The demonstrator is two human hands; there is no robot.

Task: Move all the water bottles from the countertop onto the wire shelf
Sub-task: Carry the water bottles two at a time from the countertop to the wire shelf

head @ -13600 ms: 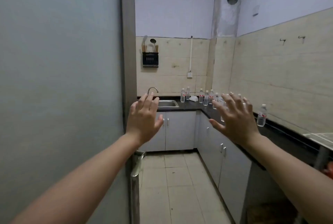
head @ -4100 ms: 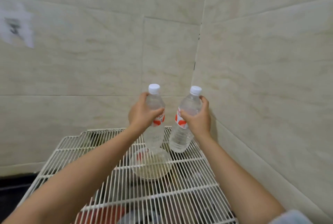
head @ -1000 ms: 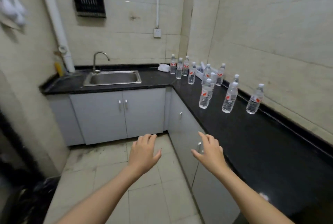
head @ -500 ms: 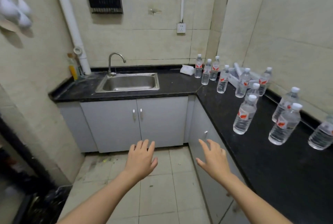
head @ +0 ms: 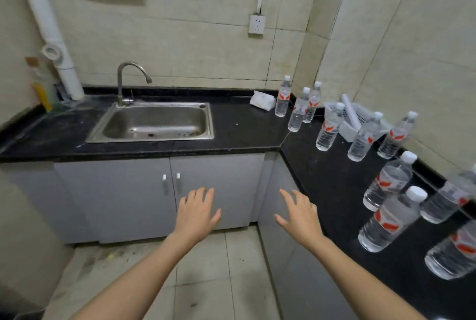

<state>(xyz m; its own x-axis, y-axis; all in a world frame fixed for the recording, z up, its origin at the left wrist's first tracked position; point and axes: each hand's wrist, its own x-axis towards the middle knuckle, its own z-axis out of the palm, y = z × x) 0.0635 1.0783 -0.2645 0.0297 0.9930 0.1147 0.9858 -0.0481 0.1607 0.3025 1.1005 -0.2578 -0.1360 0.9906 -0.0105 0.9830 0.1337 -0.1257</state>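
Note:
Several clear water bottles with red-and-white labels and white caps stand upright along the right arm of the black L-shaped countertop (head: pixel 257 126). The nearest full one (head: pixel 389 220) is right of my right hand; others stand farther back, such as one (head: pixel 329 126) near the corner and one (head: pixel 282 96) by the back wall. My left hand (head: pixel 197 213) and my right hand (head: pixel 298 214) hover open and empty in front of the grey cabinets, below counter height. The wire shelf is out of sight.
A steel sink (head: pixel 154 122) with a curved tap (head: pixel 128 80) sits in the left counter. A white tissue pack (head: pixel 262 99) and a white plastic basket (head: pixel 358 119) lie near the corner. Grey cabinet doors (head: pixel 128 196) stand below; tiled floor lies underfoot.
I have come closer to the counter corner; the bottles and sink look larger. Both hands stay open and empty, now in front of the cabinet doors.

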